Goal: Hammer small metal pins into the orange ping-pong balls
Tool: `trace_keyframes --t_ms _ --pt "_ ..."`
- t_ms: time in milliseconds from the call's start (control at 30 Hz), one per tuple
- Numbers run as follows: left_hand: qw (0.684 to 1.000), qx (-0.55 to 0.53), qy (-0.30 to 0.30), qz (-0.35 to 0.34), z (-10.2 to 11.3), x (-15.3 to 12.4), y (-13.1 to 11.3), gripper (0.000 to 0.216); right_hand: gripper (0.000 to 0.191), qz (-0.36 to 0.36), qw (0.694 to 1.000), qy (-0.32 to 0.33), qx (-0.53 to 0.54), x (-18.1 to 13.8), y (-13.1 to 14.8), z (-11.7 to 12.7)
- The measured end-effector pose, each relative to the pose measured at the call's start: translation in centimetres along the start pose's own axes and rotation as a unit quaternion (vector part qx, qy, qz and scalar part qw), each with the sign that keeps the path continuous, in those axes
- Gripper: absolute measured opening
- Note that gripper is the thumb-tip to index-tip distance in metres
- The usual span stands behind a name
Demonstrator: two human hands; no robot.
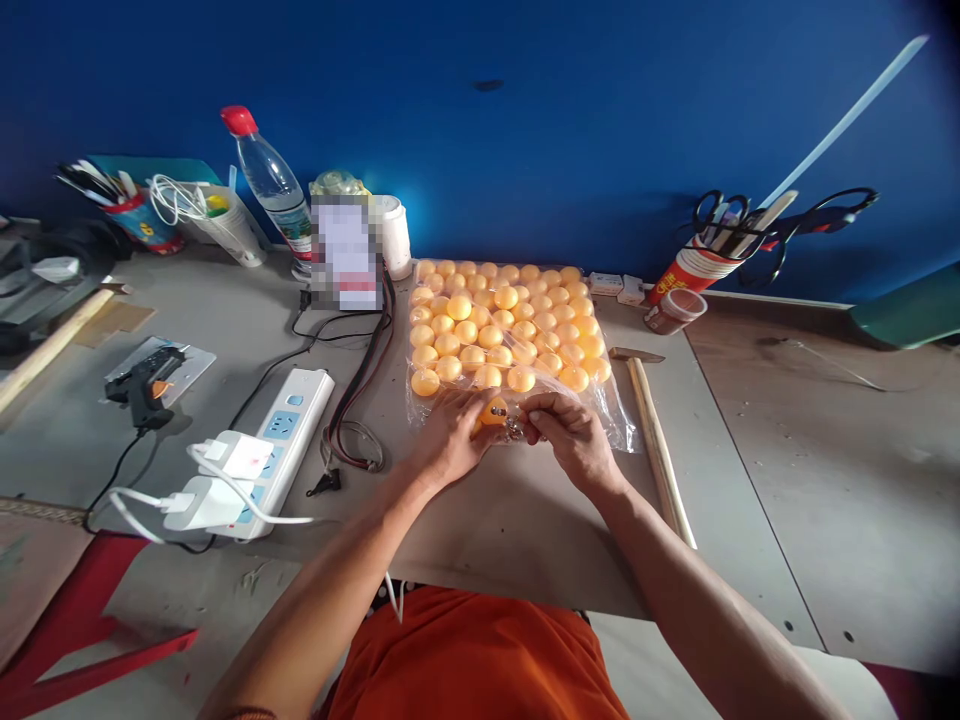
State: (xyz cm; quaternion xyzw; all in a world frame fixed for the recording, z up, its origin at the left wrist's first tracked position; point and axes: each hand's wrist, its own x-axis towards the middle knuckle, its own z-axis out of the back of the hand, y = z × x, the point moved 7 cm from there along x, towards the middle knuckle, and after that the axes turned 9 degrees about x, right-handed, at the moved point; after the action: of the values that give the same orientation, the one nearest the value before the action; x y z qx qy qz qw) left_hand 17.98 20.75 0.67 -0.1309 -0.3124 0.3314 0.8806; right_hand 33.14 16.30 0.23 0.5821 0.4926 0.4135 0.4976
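My left hand [459, 436] is closed around an orange ball [493, 411] that looks like a ping-pong ball. Small dark and shiny bits show on the ball's side. Just right of it, my right hand [571, 436] is pinched, thumb against fingers. Small shiny metal pieces [514, 428] glint between the two hands; what the right fingertips hold is too small to make out. Beyond both hands lies a clear plastic bag [619, 425] with rows of similar orange balls [487, 335], its near edge reaching the hands.
Right of the bag lies a hammer [660, 450] with a wooden handle. A red cup of scissors [694, 265] stands behind it. Leftward are a white power strip [296, 425] with chargers, black cables [367, 370], a glue gun [150, 390] and a tilted plastic bottle [274, 185]. A blue wall [480, 130] closes the back.
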Motion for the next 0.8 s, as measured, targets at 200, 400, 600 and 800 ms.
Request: trace_keyframes --t_ms 200,400,600,800 --pt "1.0 -0.006 -0.013 0.0 -0.2 -0.1 0.2 0.045 0.012 -0.039 0.996 -0.009 0.078 0.2 -1.1 0.3" --pt "1.0 -0.012 0.005 0.021 -0.8 -0.3 0.6 0.046 0.017 -0.073 0.989 0.014 0.128 0.2 -0.5 0.0" --pt "1.0 -0.02 0.0 0.017 -0.3 -0.1 0.4 0.04 0.017 -0.075 0.989 0.021 0.126 0.6 -0.8 -1.0" --pt "0.999 -0.023 -0.018 0.033 0.4 0.1 0.3 0.036 0.019 -0.076 0.981 0.019 0.18 0.5 -1.8 -2.1"
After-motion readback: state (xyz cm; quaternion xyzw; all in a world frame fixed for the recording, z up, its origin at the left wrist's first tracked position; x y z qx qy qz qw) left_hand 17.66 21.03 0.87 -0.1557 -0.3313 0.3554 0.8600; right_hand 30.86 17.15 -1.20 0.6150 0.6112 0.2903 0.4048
